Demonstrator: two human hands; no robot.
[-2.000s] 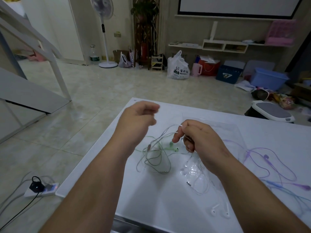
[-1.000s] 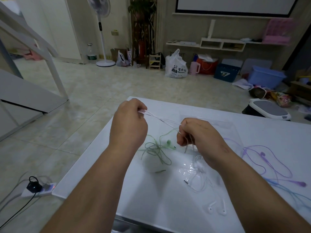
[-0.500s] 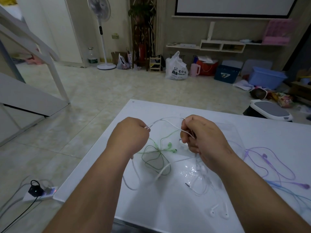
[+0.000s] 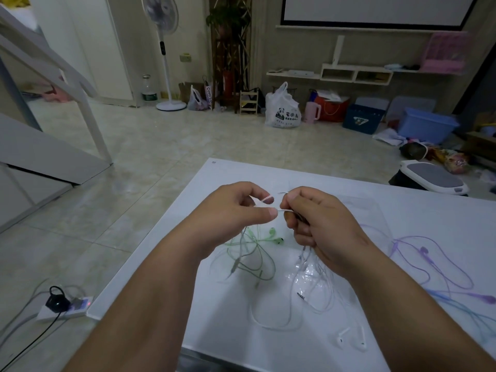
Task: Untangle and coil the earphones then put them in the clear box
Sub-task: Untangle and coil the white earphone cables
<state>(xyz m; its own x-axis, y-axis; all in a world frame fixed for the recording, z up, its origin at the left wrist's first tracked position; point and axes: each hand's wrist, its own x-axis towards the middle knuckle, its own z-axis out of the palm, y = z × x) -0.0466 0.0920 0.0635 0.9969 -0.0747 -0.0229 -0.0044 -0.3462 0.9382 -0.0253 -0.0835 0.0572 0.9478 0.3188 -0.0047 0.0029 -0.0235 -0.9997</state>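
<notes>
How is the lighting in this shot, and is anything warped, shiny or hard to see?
Head view: dim, bluish indoor light with no hard shadows. Head view: the wide lens makes the walls and the fan lean. Head view: glare on the crinkled clear plastic below the right hand, and the white earphone cable nearly vanishes against the white tabletop.
</notes>
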